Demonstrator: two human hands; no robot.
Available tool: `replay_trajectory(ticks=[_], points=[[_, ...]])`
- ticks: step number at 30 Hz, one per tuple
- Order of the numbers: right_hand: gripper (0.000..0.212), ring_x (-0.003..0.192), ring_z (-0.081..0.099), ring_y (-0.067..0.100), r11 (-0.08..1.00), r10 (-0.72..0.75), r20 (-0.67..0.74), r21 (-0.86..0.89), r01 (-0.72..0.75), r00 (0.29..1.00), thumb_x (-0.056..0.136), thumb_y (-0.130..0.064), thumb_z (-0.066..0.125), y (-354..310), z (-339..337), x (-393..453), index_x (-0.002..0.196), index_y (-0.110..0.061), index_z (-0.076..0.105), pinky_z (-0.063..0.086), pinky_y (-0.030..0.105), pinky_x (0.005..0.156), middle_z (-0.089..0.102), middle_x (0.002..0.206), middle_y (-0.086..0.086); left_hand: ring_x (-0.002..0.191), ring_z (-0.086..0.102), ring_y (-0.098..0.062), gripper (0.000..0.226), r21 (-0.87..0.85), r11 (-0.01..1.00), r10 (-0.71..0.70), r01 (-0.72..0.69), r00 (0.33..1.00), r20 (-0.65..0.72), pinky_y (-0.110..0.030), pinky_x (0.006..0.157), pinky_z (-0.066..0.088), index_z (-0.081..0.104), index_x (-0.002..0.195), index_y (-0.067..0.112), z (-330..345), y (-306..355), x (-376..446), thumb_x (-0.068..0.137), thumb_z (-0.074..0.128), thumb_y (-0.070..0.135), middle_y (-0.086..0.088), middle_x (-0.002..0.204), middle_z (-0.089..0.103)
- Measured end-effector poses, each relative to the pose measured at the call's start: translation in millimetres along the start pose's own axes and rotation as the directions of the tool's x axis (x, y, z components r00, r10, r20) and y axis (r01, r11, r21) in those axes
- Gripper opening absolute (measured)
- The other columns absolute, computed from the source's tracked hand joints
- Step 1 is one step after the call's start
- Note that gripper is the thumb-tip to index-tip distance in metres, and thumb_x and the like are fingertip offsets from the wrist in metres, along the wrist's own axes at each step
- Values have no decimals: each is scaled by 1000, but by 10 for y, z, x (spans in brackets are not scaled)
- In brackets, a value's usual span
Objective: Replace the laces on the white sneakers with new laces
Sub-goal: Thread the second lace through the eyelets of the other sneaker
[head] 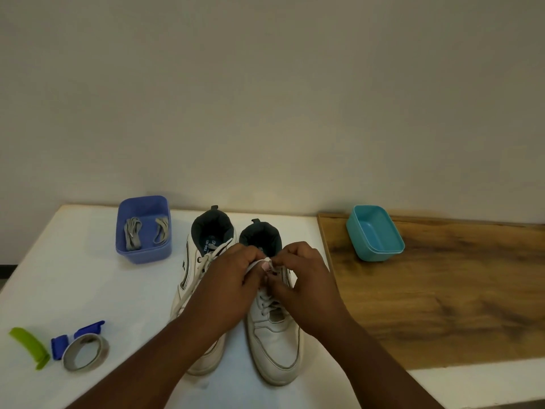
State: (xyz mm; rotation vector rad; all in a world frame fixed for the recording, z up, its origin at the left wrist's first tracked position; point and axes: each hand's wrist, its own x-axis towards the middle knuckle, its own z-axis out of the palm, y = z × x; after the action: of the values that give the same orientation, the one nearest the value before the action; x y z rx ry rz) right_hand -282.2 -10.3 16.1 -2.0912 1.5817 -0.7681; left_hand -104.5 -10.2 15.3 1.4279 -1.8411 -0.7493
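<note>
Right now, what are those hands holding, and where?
Both hands, left and right, pinch the white lace at the top of the right-side sneaker.

- A white worktop (73, 290) runs along a plain, pale wall (265, 84).
- A brown wooden board (442, 290) with dark grain lies on the right part of the worktop.
- A teal tub (392, 246) sits on the board's far left corner, tilted, nothing inside it.
- A roll of grey tape (85, 352) lies near the front left edge.
- A blue clip (59, 346) touches the roll on its left.
- A green clip (31, 346) lies just left of the blue one.
</note>
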Motion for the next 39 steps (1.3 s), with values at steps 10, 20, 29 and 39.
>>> replay_trajectory(ticks=[10, 20, 29, 39], points=[[15, 96, 61, 5, 982, 94, -100, 175, -75, 991, 102, -23, 58, -36, 96, -12, 115, -27, 65, 50, 16, 82, 63, 101, -16, 90, 63, 3, 15, -199, 978, -84, 69, 994, -71, -11, 78, 47, 72, 98, 35, 5, 64, 2, 98, 59, 27, 18, 89, 70], [19, 97, 57, 4, 994, 103, -35, 46, -102, 994, 98, -37, 64, -39, 98, -7, 115, -30, 70, 48, 19, 85, 60, 108, -11, 85, 58, 1, 11, -95, 992, -80, 79, 997, -13, -15, 77, 42, 63, 89, 38, 43, -53, 81, 97, 59, 32, 14, 89, 61], [14, 86, 54, 4, 991, 116, -1, -72, -115, 993, 100, -41, 59, -42, 93, -15, 102, -28, 63, 43, 14, 74, 48, 106, -11, 86, 59, 5, 22, -59, 997, -52, 49, 997, -55, -7, 72, 40, 56, 79, 50, 31, -35, 78, 93, 65, 36, 20, 82, 62], [15, 76, 55, 3, 997, 62, -165, -37, -69, 984, 96, -39, 61, -257, -251, -49, 84, -31, 65, 43, 16, 65, 57, 87, -16, 78, 60, 3, 13, -93, 991, -100, 94, 993, -60, -2, 67, 40, 62, 82, 41, -13, -14, 96, 93, 65, 35, 19, 78, 62]])
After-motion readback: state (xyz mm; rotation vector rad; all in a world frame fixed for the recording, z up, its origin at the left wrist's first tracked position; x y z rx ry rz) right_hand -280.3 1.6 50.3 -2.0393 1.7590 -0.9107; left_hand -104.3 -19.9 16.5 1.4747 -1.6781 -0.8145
